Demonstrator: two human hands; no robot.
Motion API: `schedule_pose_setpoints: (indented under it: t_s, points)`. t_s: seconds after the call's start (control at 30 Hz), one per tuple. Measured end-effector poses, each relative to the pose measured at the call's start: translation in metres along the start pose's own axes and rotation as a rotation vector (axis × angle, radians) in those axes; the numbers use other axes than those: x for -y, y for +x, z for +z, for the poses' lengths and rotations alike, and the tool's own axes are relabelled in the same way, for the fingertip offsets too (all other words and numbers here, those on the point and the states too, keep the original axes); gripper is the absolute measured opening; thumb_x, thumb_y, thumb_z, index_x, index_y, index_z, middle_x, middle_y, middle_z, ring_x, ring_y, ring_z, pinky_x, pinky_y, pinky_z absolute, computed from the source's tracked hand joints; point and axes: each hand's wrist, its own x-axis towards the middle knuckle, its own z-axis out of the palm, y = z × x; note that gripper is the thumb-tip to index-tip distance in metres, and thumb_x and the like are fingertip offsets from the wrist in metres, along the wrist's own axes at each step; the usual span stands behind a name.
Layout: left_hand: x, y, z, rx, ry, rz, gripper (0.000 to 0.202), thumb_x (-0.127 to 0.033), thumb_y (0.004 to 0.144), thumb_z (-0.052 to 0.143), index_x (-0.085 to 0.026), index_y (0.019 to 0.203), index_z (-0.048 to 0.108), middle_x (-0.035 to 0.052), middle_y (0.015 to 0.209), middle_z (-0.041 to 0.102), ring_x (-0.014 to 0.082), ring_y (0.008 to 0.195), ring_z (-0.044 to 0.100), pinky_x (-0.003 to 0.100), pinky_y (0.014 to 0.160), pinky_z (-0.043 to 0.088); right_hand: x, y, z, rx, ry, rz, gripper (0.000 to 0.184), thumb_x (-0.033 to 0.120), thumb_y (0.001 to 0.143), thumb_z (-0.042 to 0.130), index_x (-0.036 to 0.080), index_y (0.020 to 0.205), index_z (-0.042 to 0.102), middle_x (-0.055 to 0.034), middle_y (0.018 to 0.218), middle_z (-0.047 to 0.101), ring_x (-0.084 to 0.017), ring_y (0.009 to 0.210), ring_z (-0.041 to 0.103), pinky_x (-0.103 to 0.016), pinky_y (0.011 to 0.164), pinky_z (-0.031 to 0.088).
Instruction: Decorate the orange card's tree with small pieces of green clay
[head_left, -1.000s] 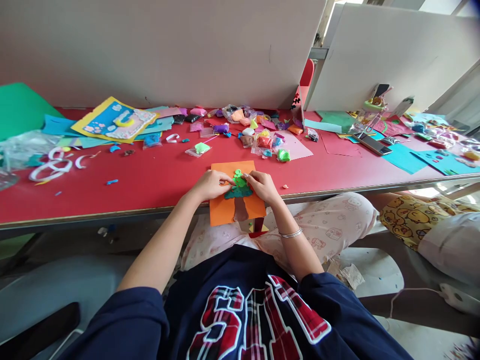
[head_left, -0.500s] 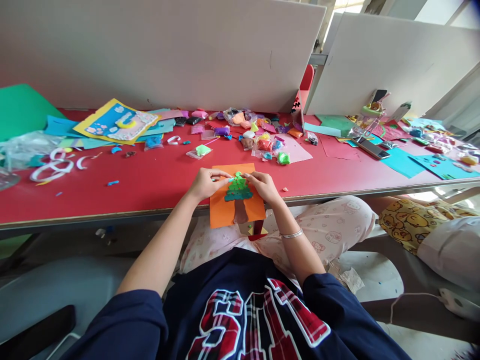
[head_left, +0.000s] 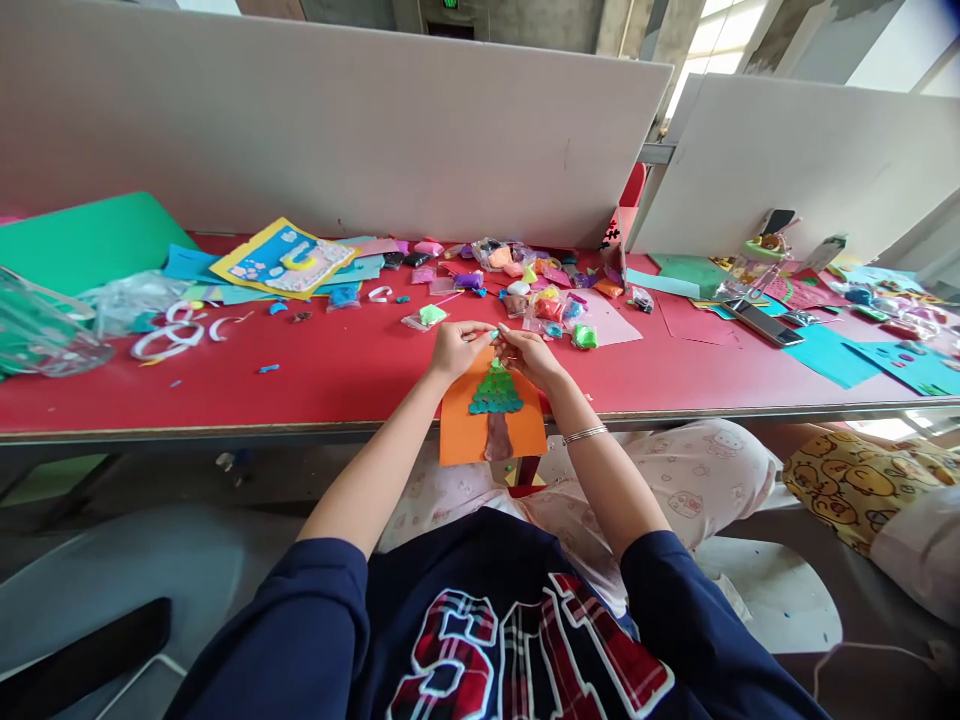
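Observation:
An orange sheet [head_left: 457,430] lies over the table's front edge, its lower part jutting out above my lap. On it is a clay tree [head_left: 496,388] with a brown trunk and a crown of small rounds shading from teal up to light green. Above the tree's tip, my left hand [head_left: 459,350] and my right hand [head_left: 531,358] meet fingertip to fingertip. Both are closed in a pinch around a tiny pale bluish piece, seemingly clay, mostly covered by the fingers. My right hand hides the sheet's upper right part.
Behind the sheet lie bags of coloured clay [head_left: 551,308] and an opened green clay pack [head_left: 584,337]. Leftward are a yellow-edged picture [head_left: 283,258], white strips [head_left: 169,335] and a clear container [head_left: 52,330]. A phone [head_left: 765,324] lies at right; another person's patterned leg [head_left: 847,480] is beside me.
My hands have come together from either side of the tree's crown and now touch above its tip. The view has shifted, showing more above the white partition.

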Motion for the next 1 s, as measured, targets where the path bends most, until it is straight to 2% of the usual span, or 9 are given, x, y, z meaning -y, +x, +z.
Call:
schedule_pose_setpoints:
  t_s: [0.13,0.33,0.5,0.6,0.7,0.77,0.83,0.93,1.0]
  points:
    - [0.005,0.002,0.004,-0.023,-0.041,-0.037,0.020,-0.029,0.072,0.069,-0.014,0.085,0.076,0.0085,0.088,0.076,0.0222,0.086,0.071,0.033,0.084,0.058,-0.001,0.013,-0.002,-0.034,-0.020,-0.022,0.043,0.053,0.070,0.075,0.015,0.061,0.057,0.0013,0.057,0.055,-0.005,0.046,0.043,-0.021,0.044,0.031]
    - [0.012,0.000,0.010,0.141,0.053,-0.002,0.030,-0.028,0.073,0.066,-0.013,0.097,0.076,0.0117,0.103,0.074,0.0254,0.096,0.069,0.037,0.089,0.056,-0.004,0.014,-0.007,-0.157,-0.097,-0.021,0.044,0.054,0.077,0.068,0.016,0.060,0.055,0.0022,0.053,0.053,-0.006,0.045,0.043,-0.021,0.046,0.035]
    - [0.021,0.000,0.007,0.138,0.051,-0.020,0.028,-0.022,0.074,0.059,-0.014,0.094,0.077,0.0094,0.098,0.075,0.0248,0.098,0.069,0.037,0.091,0.054,-0.005,0.010,-0.007,-0.133,-0.151,0.000,0.043,0.055,0.075,0.069,0.016,0.062,0.056,0.0025,0.053,0.053,-0.006,0.046,0.044,-0.022,0.047,0.037]
    - [0.023,-0.001,0.001,0.117,0.022,-0.035,0.029,-0.018,0.073,0.057,-0.015,0.093,0.077,0.0067,0.088,0.076,0.0210,0.082,0.069,0.034,0.081,0.056,-0.004,0.009,-0.006,-0.131,-0.137,-0.012,0.043,0.055,0.075,0.069,0.016,0.065,0.057,0.0018,0.055,0.055,-0.007,0.047,0.046,-0.023,0.048,0.039]
    - [0.021,-0.004,0.000,0.091,0.124,-0.027,0.034,-0.021,0.074,0.063,-0.014,0.106,0.074,0.0024,0.069,0.071,0.0158,0.062,0.062,0.029,0.063,0.052,-0.005,0.009,-0.006,-0.138,-0.115,-0.002,0.045,0.059,0.078,0.065,0.016,0.066,0.057,0.0005,0.056,0.058,-0.008,0.047,0.049,-0.023,0.048,0.039]
    - [0.021,-0.006,0.003,0.095,0.182,0.017,0.041,-0.024,0.075,0.068,-0.013,0.114,0.070,0.0013,0.065,0.068,0.0149,0.061,0.061,0.026,0.061,0.050,-0.006,0.010,-0.007,-0.127,-0.123,-0.012,0.045,0.058,0.076,0.067,0.016,0.066,0.057,0.0008,0.054,0.057,-0.008,0.046,0.049,-0.023,0.048,0.039]
    - [0.021,-0.008,0.007,0.097,0.197,0.061,0.042,-0.028,0.075,0.072,-0.014,0.115,0.070,0.0041,0.074,0.072,0.0166,0.068,0.065,0.026,0.064,0.050,-0.007,0.011,-0.009,-0.116,-0.146,-0.012,0.047,0.061,0.075,0.066,0.016,0.065,0.058,0.0015,0.051,0.055,-0.009,0.046,0.049,-0.023,0.049,0.040]
    - [0.024,-0.008,0.010,0.093,0.219,0.103,0.031,-0.031,0.078,0.071,-0.016,0.106,0.074,0.0086,0.092,0.075,0.0190,0.080,0.068,0.026,0.070,0.050,-0.008,0.011,-0.009,-0.067,-0.171,0.030,0.048,0.064,0.076,0.063,0.016,0.067,0.061,0.0011,0.052,0.057,-0.010,0.049,0.053,-0.024,0.051,0.041]
    - [0.025,-0.008,0.011,0.083,0.280,0.118,0.025,-0.030,0.080,0.070,-0.017,0.101,0.076,0.0088,0.091,0.075,0.0192,0.081,0.067,0.026,0.072,0.048,-0.007,0.010,-0.008,-0.048,-0.179,0.034,0.045,0.061,0.074,0.066,0.016,0.067,0.062,0.0006,0.054,0.060,-0.011,0.051,0.055,-0.024,0.052,0.042]
